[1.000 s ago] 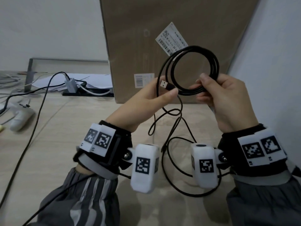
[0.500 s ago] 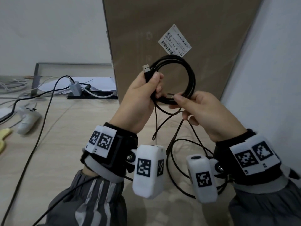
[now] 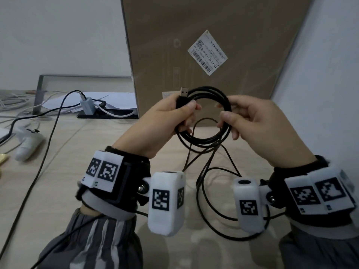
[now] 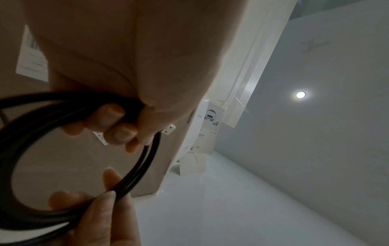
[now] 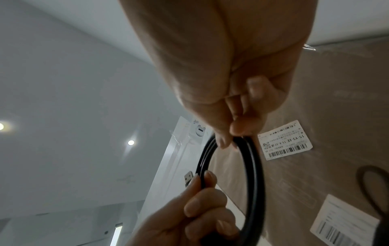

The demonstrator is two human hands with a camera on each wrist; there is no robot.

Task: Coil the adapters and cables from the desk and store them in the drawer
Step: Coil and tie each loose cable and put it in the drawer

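Cable (image 3: 206, 140) coiled upright, plug (image 3: 183, 92) pointing up; left hand (image 3: 171, 121) grips it, right hand (image 3: 252, 121) pinches opposite side.

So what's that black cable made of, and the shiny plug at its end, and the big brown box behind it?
The black cable looks rubber- or plastic-jacketed: smooth, slightly glossy, bending into loops. The plug seems to be bare metal, silvery and reflective, with a black moulded collar, probably plastic. The box looks like matte brown cardboard, with a printed paper label stuck on; a faint sheen hints at clear wrap, though I can't be sure.
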